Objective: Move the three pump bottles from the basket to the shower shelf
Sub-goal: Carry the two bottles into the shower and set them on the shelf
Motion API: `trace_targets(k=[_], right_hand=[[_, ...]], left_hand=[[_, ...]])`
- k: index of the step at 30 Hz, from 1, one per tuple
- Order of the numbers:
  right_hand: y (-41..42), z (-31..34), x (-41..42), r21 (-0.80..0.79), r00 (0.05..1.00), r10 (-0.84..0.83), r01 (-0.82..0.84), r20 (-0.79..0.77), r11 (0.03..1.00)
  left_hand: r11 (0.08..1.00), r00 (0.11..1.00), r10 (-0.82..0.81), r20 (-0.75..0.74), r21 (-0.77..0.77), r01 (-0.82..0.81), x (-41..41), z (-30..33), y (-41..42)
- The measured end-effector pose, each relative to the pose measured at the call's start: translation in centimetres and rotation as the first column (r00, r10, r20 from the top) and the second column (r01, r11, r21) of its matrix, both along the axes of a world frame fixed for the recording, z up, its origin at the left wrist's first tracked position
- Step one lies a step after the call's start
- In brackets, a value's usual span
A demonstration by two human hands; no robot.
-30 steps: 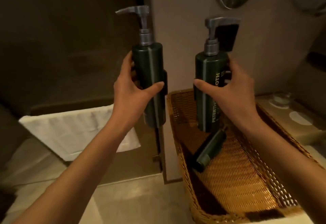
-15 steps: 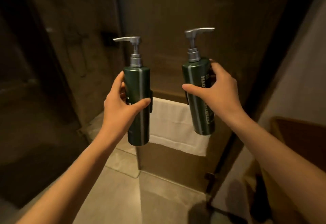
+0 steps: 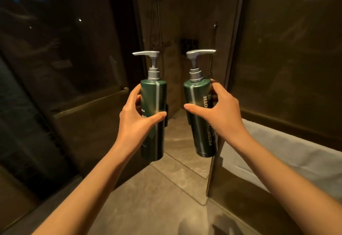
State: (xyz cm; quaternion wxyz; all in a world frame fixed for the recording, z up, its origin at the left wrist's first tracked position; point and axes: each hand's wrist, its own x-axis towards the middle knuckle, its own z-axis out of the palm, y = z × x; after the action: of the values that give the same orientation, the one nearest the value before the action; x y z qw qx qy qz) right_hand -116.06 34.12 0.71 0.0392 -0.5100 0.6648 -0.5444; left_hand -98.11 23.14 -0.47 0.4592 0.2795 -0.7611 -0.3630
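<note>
Left hand [image 3: 137, 116] in a closed grip on one pump bottle [image 3: 153, 118]; right hand [image 3: 220, 116] on another [image 3: 200, 120]. Both upright, side by side, apart. Dark wall fixture [image 3: 188, 47], possibly the shelf, lies ahead, above right bottle's pump.

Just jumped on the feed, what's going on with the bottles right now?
The person is carrying two dark green pump bottles upright, one in each hand, towards a dim shower stall. The left hand wraps the left bottle; the right hand grips the right bottle, its label partly covered. A dark wall holder shows on the far shower wall. Neither bottle is set down yet, and the basket and third bottle are out of view.
</note>
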Motion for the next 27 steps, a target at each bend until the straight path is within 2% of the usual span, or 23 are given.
trace_targets(k=[10, 15, 20, 27], right_hand=[[-17.5, -5.3, -8.4, 0.115, 0.999, -0.040, 0.038, 0.010, 0.993], [-26.5, -2.1, -14.2, 0.070, 0.999, -0.027, 0.024, 0.037, 0.997], [-35.7, 1.3, -18.6, -0.003, 1.000, -0.015, 0.015, 0.020, 1.000], [-47.9, -3.2, -23.6, -0.019, 0.973, -0.119, 0.125, 0.198, 0.992]], left_hand=[[0.996, 0.999, 0.041, 0.027, 0.078, -0.043, -9.2, -4.0, -17.0], [0.995, 0.995, 0.073, 0.064, 0.061, -0.077, -14.6, -1.2, -25.8], [0.991, 0.992, 0.127, 0.000, 0.042, -0.127, -19.2, 1.7, -33.9], [0.982, 0.986, 0.163, 0.034, 0.087, -0.165, -26.1, -1.2, -44.9]])
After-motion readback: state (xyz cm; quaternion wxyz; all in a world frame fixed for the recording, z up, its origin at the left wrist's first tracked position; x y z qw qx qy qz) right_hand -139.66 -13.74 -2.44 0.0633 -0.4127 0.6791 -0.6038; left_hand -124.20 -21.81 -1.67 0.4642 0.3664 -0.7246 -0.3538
